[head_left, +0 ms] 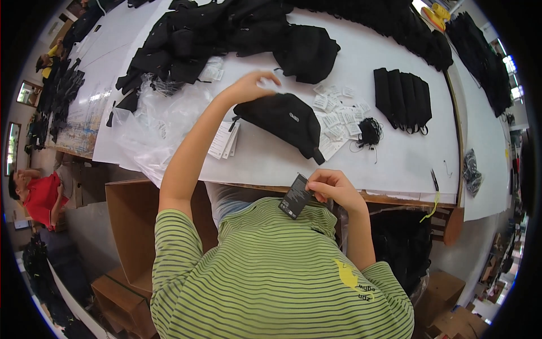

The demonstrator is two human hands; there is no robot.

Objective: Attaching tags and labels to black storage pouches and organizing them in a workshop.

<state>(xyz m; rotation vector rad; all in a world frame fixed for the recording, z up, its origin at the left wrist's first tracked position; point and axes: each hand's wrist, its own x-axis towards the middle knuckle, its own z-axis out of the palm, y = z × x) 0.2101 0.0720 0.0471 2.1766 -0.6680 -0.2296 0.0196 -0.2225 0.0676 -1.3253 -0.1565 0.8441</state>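
Observation:
A black zippered pouch (pixel 285 117) with a small light mark lies on the white table in front of me. My left hand (pixel 254 88) is over its far left end, fingers curved and apart, with nothing seen in them. Near the table's front edge, my right hand (pixel 337 189) pinches the corner of a black hang tag (pixel 296 196) with small pale print. Beside the pouch lie several white care labels (pixel 340 117) and a bundle of black tag strings (pixel 370 132). A stack of white cards (pixel 224 140) sits to its left, partly under it.
A heap of black pouches (pixel 226 34) covers the far side. Overlapping black pouches (pixel 402 100) lie at the right. Clear plastic bags (pixel 155 127) spread over the left. Thread snips (pixel 435 179) rest near the front edge. A cardboard box (pixel 132 226) stands below the table, and a person in red (pixel 42 198) is far left.

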